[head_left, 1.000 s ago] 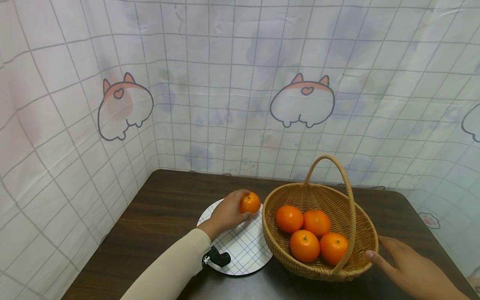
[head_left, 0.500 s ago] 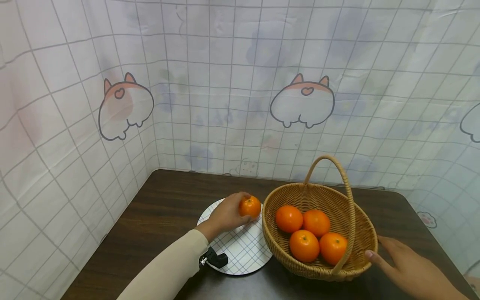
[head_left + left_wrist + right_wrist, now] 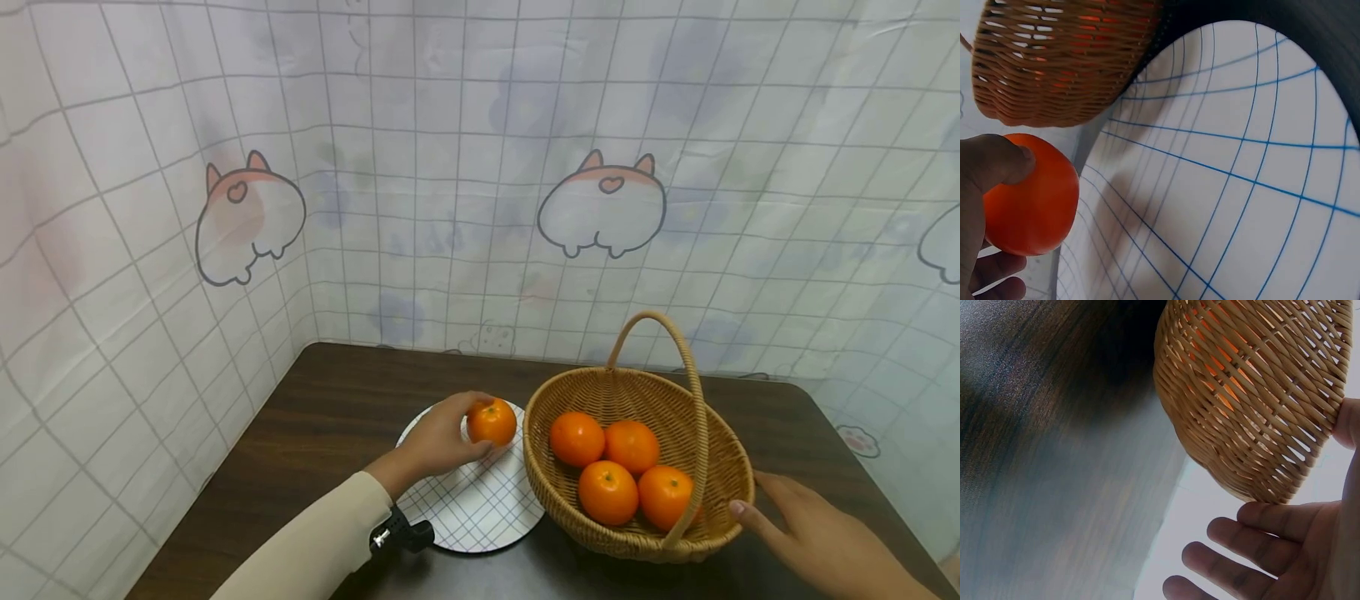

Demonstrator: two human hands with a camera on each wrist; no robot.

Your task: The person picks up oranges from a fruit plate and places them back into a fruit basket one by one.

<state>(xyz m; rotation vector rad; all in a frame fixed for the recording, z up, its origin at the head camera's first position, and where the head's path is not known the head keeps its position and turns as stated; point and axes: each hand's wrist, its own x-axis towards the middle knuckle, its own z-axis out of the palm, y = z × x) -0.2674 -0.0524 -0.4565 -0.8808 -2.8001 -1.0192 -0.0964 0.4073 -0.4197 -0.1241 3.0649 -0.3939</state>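
Note:
My left hand [image 3: 441,436] grips an orange [image 3: 492,422] over the round white board [image 3: 483,508] with its blue grid lines. In the left wrist view the thumb lies across the held orange [image 3: 1035,200], with fingers beneath it. Just right of the board stands a wicker basket [image 3: 551,498] with an arched handle, holding several oranges [image 3: 607,492]. Its right side meets my right hand [image 3: 813,529], whose thumb touches the rim. In the right wrist view the fingers [image 3: 1266,547] extend straight, the uppermost at the basket's wicker side [image 3: 1254,406].
Under everything is a dark wood-grain table [image 3: 337,392]. A white grid-patterned curtain [image 3: 465,208] with cartoon animals hangs behind it and along the left. A small black device [image 3: 401,531] sits on the left wrist over the board's front-left edge.
My left hand has moved slightly left and nearer with the orange, away from the basket rim. The basket and right hand stay in place.

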